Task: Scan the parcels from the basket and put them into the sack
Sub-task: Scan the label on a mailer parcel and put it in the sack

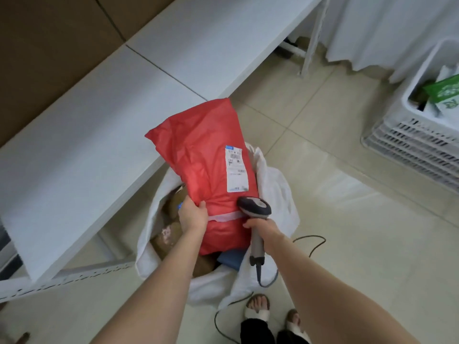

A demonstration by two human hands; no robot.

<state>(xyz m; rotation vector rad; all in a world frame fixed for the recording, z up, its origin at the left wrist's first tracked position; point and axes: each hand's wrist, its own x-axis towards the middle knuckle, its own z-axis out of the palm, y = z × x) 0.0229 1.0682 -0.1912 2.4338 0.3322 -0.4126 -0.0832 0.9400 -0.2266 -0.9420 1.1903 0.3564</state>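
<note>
A large red parcel (203,157) with a white shipping label (236,168) hangs over the open white sack (278,194) on the floor. My left hand (192,214) grips the parcel's left edge near its lower part. My right hand (263,234) holds a grey barcode scanner (254,208) by its handle, the scanner head just below the label. Inside the sack lie brown parcels (171,234) and a blue one (232,259). The white plastic basket (407,135) stands at the right edge, holding a green and white parcel (444,91).
A white table (104,103) runs along the left, its metal frame beside the sack. The scanner's cable (310,244) trails over the tiled floor. My sandalled feet (258,309) stand just below the sack. White cloth hangs at the top right.
</note>
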